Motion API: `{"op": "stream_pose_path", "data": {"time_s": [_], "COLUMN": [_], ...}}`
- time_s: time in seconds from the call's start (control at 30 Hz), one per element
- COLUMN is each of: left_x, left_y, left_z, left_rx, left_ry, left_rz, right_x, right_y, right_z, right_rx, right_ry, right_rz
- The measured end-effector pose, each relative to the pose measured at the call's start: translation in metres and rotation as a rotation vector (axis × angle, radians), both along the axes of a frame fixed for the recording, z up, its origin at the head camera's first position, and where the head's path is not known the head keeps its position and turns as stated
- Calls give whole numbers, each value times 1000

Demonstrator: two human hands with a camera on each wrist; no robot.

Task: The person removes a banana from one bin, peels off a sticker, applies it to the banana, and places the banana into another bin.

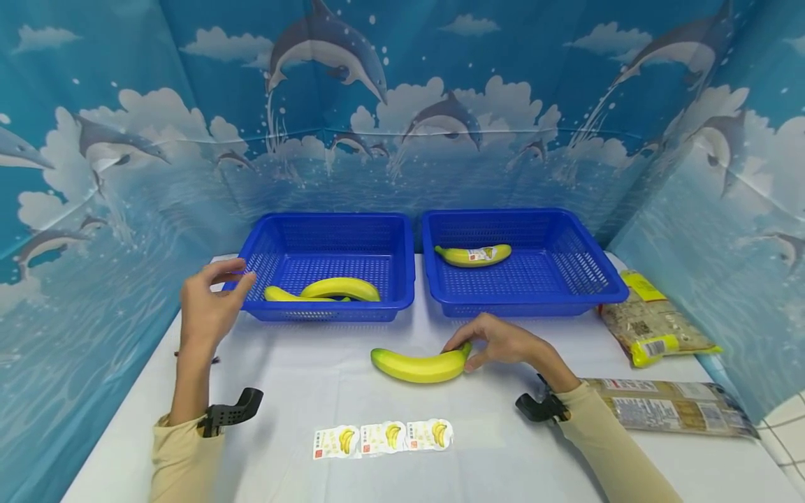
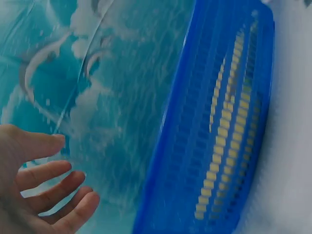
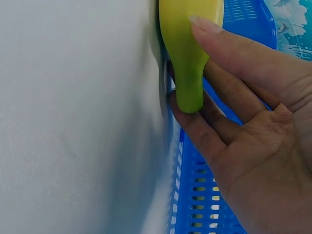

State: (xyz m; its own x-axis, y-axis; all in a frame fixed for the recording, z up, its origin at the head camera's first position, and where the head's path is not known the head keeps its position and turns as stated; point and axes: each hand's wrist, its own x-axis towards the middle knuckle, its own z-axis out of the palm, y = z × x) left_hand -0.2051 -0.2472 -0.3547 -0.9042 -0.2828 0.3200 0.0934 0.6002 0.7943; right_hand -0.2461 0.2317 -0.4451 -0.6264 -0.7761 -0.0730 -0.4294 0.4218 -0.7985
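Observation:
My right hand (image 1: 503,342) pinches the stem end of a yellow banana (image 1: 418,368) in the middle of the white table. In the right wrist view, the thumb lies along one side of the banana (image 3: 187,44) and the fingers reach round the green stem from the other. My left hand (image 1: 210,304) holds nothing, its fingers loosely bent beside the left rim of a blue basket (image 1: 327,306). Inside that basket are yellow bananas (image 1: 342,287). Three banana-picture stickers (image 1: 383,439) lie in a row in front of the gripped banana.
A second blue basket (image 1: 534,299) at the back right contains a banana (image 1: 473,256) with a sticker on it. Along the right side lie a clear-and-yellow food bag (image 1: 654,318) and a long flat package (image 1: 673,405). A dolphin-print curtain (image 1: 402,161) surrounds the table.

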Motion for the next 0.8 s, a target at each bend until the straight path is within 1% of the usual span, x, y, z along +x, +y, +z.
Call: {"op": "stream_pose_path", "data": {"time_s": [0.07, 0.13, 0.23, 0.37, 0.43, 0.5, 0.63, 0.7, 0.8], "left_x": [1, 3, 4, 8, 11, 15, 24, 27, 31], "left_y": [14, 28, 48, 75, 87, 98, 117, 124, 134], "left_z": [3, 5, 6, 4, 1, -3, -15, -22, -34], "left_rx": [9, 17, 25, 39, 51, 39, -22, -61, -94], "left_ry": [45, 61, 44, -12, -41, -64, -104, -134, -177], "left_rz": [-113, -232, -396, -573, -648, -716, -819, -862, -928], "right_x": [0, 0, 0, 0, 0, 1, 0, 0, -1], "right_y": [0, -1, -1, 0, 0, 1, 1, 1, 1], "right_z": [1, 1, 0, -2, -2, -2, -2, -2, -2], "right_rx": [1, -3, -13, -25, -29, -32, -36, -30, -22], "right_ry": [-7, -6, -2, 0, -1, -3, -4, -3, 0], "right_rz": [-5, -2, 6, 9, 8, 6, 5, 1, -5]}}
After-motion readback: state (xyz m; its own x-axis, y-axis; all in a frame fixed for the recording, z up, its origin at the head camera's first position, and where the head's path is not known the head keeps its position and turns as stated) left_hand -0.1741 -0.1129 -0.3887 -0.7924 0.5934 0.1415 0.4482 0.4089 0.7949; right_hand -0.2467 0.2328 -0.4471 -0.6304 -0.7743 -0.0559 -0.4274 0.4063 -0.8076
